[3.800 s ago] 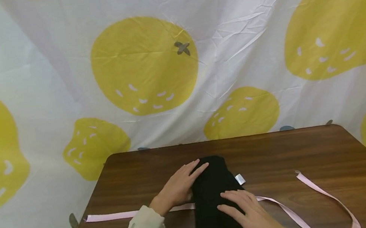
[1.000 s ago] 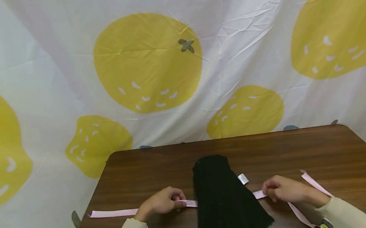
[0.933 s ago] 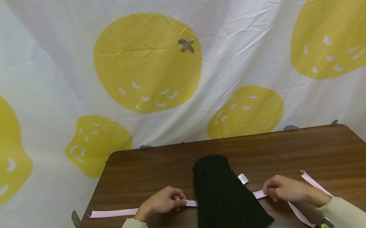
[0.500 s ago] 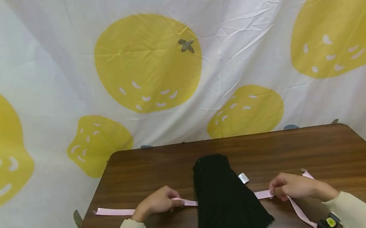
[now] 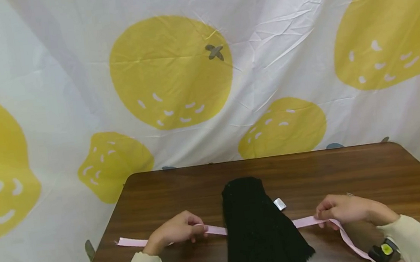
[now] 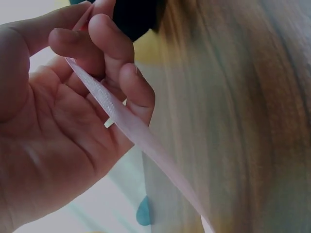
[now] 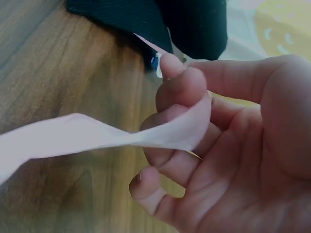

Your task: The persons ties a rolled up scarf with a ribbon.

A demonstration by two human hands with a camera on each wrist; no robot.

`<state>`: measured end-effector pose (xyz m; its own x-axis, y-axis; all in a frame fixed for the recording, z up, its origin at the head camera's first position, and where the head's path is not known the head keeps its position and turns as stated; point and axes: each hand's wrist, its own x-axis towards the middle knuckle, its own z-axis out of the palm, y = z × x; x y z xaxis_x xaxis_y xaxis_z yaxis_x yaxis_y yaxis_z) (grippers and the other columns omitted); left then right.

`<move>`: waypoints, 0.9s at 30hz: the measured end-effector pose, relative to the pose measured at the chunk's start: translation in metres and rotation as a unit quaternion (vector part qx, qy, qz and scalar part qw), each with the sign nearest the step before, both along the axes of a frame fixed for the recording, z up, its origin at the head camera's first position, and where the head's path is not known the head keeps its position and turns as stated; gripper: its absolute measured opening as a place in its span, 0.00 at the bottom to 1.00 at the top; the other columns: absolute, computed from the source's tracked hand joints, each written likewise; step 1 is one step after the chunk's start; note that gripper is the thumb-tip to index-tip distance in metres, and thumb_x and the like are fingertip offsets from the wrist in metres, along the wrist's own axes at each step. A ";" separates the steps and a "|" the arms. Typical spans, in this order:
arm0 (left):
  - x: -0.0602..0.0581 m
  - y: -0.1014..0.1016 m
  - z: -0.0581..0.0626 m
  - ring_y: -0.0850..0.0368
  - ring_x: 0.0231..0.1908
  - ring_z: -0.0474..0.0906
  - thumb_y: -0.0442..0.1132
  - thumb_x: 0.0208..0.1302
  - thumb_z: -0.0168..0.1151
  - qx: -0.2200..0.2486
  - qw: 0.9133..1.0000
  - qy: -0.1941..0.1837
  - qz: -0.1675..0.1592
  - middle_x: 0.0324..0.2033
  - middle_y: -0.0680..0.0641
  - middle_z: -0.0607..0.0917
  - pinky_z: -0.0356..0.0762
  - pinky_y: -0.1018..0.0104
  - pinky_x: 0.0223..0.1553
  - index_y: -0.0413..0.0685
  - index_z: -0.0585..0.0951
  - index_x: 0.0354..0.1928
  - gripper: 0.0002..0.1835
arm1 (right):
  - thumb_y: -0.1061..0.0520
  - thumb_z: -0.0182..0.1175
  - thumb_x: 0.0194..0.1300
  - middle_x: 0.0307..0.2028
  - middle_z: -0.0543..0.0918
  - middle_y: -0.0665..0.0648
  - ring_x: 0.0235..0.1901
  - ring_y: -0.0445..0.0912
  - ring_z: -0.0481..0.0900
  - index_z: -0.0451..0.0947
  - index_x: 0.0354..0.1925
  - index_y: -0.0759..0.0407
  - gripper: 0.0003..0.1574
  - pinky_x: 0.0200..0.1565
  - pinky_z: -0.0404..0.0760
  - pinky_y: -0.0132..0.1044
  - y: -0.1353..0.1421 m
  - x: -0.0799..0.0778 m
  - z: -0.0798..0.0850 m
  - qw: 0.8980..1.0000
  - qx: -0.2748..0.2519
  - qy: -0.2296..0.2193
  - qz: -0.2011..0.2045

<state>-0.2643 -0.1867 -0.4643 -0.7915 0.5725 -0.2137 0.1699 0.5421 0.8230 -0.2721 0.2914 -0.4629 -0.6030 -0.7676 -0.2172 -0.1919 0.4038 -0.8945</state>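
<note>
A pink ribbon [image 5: 304,222] passes beneath a folded black cloth [image 5: 260,233] and comes out on both sides. To the left of the cloth, my left hand [image 5: 178,229] pinches the ribbon between thumb and fingers; its tail [image 6: 141,133] runs past the palm in the left wrist view. On the other side my right hand [image 5: 343,209] pinches the ribbon too, and the twisted end [image 7: 92,132] trails off in the right wrist view. The cloth has a frayed lower right corner and a white tag [image 5: 279,204]. Its near end is cut off by the frame.
Everything lies on a dark wood-grain table [image 5: 185,185] with rounded far corners. Behind its far edge hangs a white curtain [image 5: 71,77] printed with yellow lemons. Each wrist carries a small dark device, the right one [image 5: 383,251] with a yellow-green mark.
Earlier both hands lay on the cloth; then they took the ribbon at each side. Over the last second the hands have moved apart and slightly up, drawing the ribbon ends off the table.
</note>
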 end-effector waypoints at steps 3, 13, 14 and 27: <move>0.000 0.001 0.004 0.59 0.23 0.74 0.42 0.71 0.58 0.013 1.000 -0.003 0.004 0.27 0.47 0.82 0.73 0.66 0.27 0.41 0.86 0.32 0.14 | 0.61 0.47 0.76 0.15 0.71 0.65 0.17 0.35 0.73 0.76 0.30 0.75 0.22 0.24 0.71 0.31 -0.001 -0.001 0.004 1.000 -0.002 -0.003 0.005; -0.001 0.004 0.008 0.60 0.24 0.73 0.41 0.72 0.59 0.059 0.998 -0.013 0.019 0.32 0.37 0.82 0.71 0.69 0.28 0.33 0.84 0.37 0.15 | 0.57 0.46 0.78 0.14 0.70 0.49 0.16 0.34 0.71 0.71 0.31 0.83 0.28 0.19 0.68 0.26 -0.005 0.001 0.017 0.999 -0.025 -0.040 0.009; -0.001 0.004 0.008 0.60 0.24 0.73 0.41 0.72 0.59 0.059 0.998 -0.010 0.020 0.31 0.38 0.82 0.71 0.70 0.27 0.33 0.84 0.38 0.15 | 0.57 0.46 0.78 0.14 0.69 0.53 0.16 0.34 0.71 0.71 0.31 0.84 0.28 0.20 0.68 0.26 -0.006 0.002 0.018 0.999 -0.030 -0.043 0.009; -0.003 0.004 0.012 0.54 0.34 0.74 0.42 0.71 0.59 0.109 0.994 -0.010 0.019 0.33 0.45 0.82 0.78 0.65 0.35 0.33 0.84 0.42 0.16 | 0.61 0.49 0.76 0.17 0.62 0.75 0.17 0.33 0.70 0.70 0.30 0.81 0.23 0.19 0.68 0.26 -0.017 0.000 0.028 0.996 -0.075 -0.041 0.037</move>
